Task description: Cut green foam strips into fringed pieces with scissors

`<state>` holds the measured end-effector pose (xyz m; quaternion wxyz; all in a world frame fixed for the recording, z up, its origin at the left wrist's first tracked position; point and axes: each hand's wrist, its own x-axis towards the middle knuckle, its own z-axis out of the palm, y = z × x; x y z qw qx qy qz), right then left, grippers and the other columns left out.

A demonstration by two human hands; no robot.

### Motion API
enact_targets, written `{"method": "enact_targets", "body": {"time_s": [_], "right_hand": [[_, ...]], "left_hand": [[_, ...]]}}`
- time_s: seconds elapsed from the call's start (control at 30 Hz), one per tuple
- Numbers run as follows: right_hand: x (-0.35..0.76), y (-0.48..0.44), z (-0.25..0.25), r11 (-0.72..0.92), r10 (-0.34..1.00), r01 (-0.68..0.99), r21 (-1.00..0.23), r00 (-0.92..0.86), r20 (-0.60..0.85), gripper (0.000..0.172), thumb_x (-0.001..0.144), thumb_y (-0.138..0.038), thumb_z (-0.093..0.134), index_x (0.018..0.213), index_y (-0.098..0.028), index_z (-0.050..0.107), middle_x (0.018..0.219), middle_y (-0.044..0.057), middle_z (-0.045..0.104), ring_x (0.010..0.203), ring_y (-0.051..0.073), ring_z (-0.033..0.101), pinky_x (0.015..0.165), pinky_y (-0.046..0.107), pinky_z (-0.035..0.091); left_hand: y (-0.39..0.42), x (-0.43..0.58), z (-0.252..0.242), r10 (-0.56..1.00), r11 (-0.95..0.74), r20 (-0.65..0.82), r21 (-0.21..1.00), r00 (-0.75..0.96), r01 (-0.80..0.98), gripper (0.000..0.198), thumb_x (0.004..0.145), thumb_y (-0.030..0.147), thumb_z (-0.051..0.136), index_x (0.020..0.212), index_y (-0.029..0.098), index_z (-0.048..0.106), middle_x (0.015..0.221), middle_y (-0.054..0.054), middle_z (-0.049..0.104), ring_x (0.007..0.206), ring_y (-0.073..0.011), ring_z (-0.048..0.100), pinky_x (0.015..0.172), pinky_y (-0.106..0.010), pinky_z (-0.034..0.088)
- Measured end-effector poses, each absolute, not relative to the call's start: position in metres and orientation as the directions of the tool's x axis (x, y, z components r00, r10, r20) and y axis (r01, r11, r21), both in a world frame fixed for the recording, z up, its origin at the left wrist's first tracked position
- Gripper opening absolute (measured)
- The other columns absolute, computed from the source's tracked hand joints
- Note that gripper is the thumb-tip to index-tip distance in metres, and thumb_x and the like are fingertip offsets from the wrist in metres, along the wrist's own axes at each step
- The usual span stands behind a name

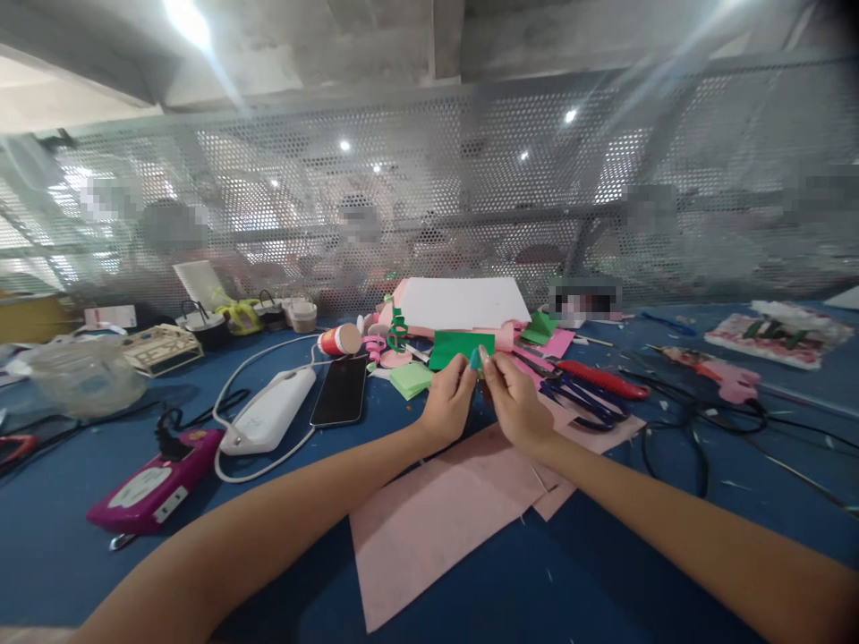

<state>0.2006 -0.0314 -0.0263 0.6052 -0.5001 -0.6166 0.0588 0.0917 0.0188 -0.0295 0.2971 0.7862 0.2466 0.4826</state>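
My left hand (448, 401) and my right hand (515, 394) meet over the middle of the table, fingers pinched together. Between the fingertips is a small teal piece (474, 360), too small to tell whether it is paper or something else. Just behind the hands lies a dark green paper sheet (448, 347). A stack of light green paper (411, 380) rests left of my left hand. Beneath both hands a large pink sheet (443, 528) spreads over the blue table. To the right are scissors with dark blue handles (585, 402) and a red-handled tool (602, 379).
On the left are a white power bank (269, 413), a black phone (340, 391) and a purple power strip (157, 483) with cables. A pink glue gun (721, 371) lies right, its cord looping nearby. White sheets (463, 302) stand at the back before a perforated metal screen (403, 197).
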Motion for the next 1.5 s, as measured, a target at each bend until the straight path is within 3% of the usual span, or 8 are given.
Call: {"method": "enact_targets", "body": {"time_s": [0.23, 0.47, 0.77, 0.93, 1.23, 1.5], "right_hand": [[0.200, -0.030, -0.027, 0.507, 0.669, 0.536, -0.675, 0.249, 0.700, 0.031, 0.090, -0.041, 0.036, 0.066, -0.021, 0.039, 0.052, -0.006, 0.033, 0.047, 0.011, 0.034, 0.044, 0.024, 0.026], [0.198, -0.029, -0.031, 0.537, 0.687, 0.461, -0.706, 0.247, 0.683, 0.031, 0.091, -0.043, 0.034, 0.069, -0.022, 0.040, 0.055, -0.005, 0.036, 0.049, 0.011, 0.037, 0.046, 0.024, 0.030], [0.197, -0.029, -0.032, 0.506, 0.695, 0.506, -0.698, 0.239, 0.678, 0.029, 0.090, -0.042, 0.036, 0.070, -0.021, 0.041, 0.055, -0.005, 0.038, 0.048, 0.011, 0.037, 0.046, 0.024, 0.029], [0.197, -0.029, -0.032, 0.518, 0.691, 0.498, -0.695, 0.236, 0.684, 0.029, 0.090, -0.042, 0.036, 0.070, -0.021, 0.041, 0.056, -0.005, 0.038, 0.049, 0.011, 0.037, 0.046, 0.024, 0.029], [0.196, -0.027, -0.035, 0.532, 0.744, 0.369, -0.762, 0.226, 0.629, 0.028, 0.088, -0.043, 0.040, 0.071, -0.022, 0.042, 0.058, -0.005, 0.035, 0.050, 0.011, 0.035, 0.047, 0.024, 0.029], [0.193, -0.028, -0.035, 0.532, 0.736, 0.361, -0.766, 0.250, 0.629, 0.027, 0.089, -0.041, 0.040, 0.071, -0.021, 0.043, 0.059, -0.005, 0.035, 0.052, 0.011, 0.034, 0.047, 0.024, 0.029]], "left_hand": [[0.019, 0.094, -0.029, 0.649, -0.717, 0.639, 0.696, 0.413, 0.050, 0.038, 0.090, 0.047, 0.029, 0.076, 0.017, 0.049, 0.064, 0.002, 0.042, 0.060, -0.0103, 0.038, 0.057, -0.024, 0.034], [0.020, 0.093, -0.028, 0.698, -0.664, 0.609, 0.748, 0.377, 0.022, 0.036, 0.090, 0.045, 0.031, 0.071, 0.017, 0.044, 0.063, 0.002, 0.039, 0.059, -0.0102, 0.036, 0.057, -0.024, 0.033], [0.021, 0.093, -0.031, 0.708, -0.672, 0.616, 0.738, 0.346, 0.061, 0.033, 0.090, 0.043, 0.033, 0.070, 0.018, 0.041, 0.062, 0.003, 0.036, 0.057, -0.0098, 0.034, 0.057, -0.024, 0.033], [0.021, 0.094, -0.032, 0.721, -0.660, 0.602, 0.747, 0.343, 0.077, 0.034, 0.089, 0.045, 0.033, 0.074, 0.017, 0.047, 0.066, 0.001, 0.043, 0.064, -0.0112, 0.042, 0.062, -0.025, 0.038], [0.023, 0.094, -0.039, 0.726, -0.598, 0.568, 0.800, 0.388, -0.052, 0.035, 0.088, 0.049, 0.034, 0.076, 0.018, 0.045, 0.055, 0.004, 0.039, 0.047, -0.0076, 0.036, 0.044, -0.022, 0.031], [0.020, 0.095, -0.041, 0.740, -0.599, 0.575, 0.800, 0.349, -0.049, 0.028, 0.089, 0.042, 0.037, 0.074, 0.019, 0.043, 0.057, 0.004, 0.039, 0.049, -0.0080, 0.037, 0.047, -0.023, 0.034]]}}
